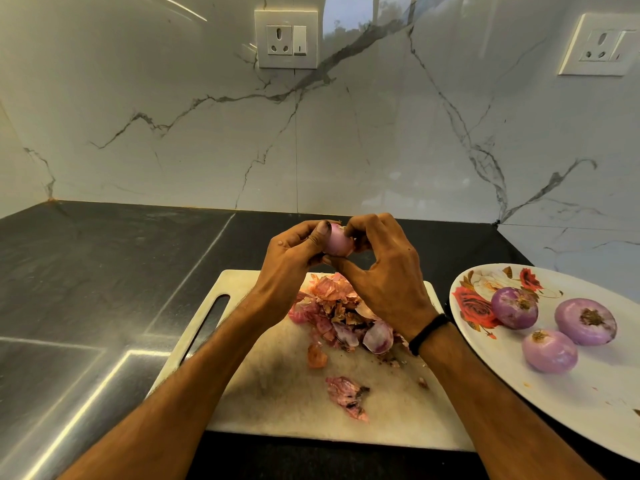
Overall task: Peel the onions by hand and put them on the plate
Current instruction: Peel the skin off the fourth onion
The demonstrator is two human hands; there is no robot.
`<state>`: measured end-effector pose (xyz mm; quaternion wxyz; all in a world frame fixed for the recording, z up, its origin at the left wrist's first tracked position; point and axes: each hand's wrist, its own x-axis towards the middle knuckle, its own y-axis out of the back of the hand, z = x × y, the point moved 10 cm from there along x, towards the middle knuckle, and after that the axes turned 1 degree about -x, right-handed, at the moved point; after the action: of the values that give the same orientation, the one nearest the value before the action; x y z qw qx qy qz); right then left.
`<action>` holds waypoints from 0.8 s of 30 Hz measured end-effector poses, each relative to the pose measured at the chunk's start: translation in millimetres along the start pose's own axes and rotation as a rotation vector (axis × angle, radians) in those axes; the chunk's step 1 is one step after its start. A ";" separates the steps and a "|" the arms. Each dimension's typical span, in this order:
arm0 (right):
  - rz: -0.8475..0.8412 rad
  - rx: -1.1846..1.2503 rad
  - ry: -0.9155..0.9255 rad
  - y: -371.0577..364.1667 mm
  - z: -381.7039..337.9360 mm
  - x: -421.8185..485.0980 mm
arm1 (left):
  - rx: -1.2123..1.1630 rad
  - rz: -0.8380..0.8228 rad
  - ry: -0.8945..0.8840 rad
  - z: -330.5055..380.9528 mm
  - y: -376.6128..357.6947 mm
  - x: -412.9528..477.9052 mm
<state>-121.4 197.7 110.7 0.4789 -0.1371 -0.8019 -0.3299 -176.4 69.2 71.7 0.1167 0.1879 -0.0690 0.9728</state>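
Pink peels [341,317] on board [277,393] beside floral plate [571,393]

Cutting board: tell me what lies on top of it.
Onion skins in a heap and loose scraps lie on the cutting board. The right hand, holding an onion, and both forearms hide part of it.

On cutting board [270,393], peels [339,313]; above its far edge, onion [337,240] between left hand [291,258] and right hand [384,271]; rightward, plate [571,393] holding three onions [514,308].
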 end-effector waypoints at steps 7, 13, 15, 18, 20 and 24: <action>0.001 -0.010 0.020 2.0 -3.7 0.9 | 0.002 0.002 -0.005 0.5 -0.1 -0.4; 0.013 -0.004 0.027 2.4 -3.6 0.3 | 0.007 0.015 -0.002 0.2 2.1 0.5; 0.005 0.007 0.013 1.7 -3.4 0.5 | 0.013 0.016 -0.007 0.9 1.8 0.4; -0.007 0.003 0.016 0.7 -4.2 0.8 | 0.014 0.013 -0.016 1.1 1.6 0.5; -0.007 -0.004 0.023 0.6 -4.4 0.7 | 0.015 0.013 -0.016 0.4 1.8 0.6; -0.012 -0.009 0.023 1.1 -4.4 0.8 | 0.025 0.011 -0.012 -0.4 1.9 0.7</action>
<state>-118.3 195.5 113.2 0.4856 -0.1306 -0.7956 -0.3377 -177.6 67.6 71.4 0.1087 0.1946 -0.0587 0.9731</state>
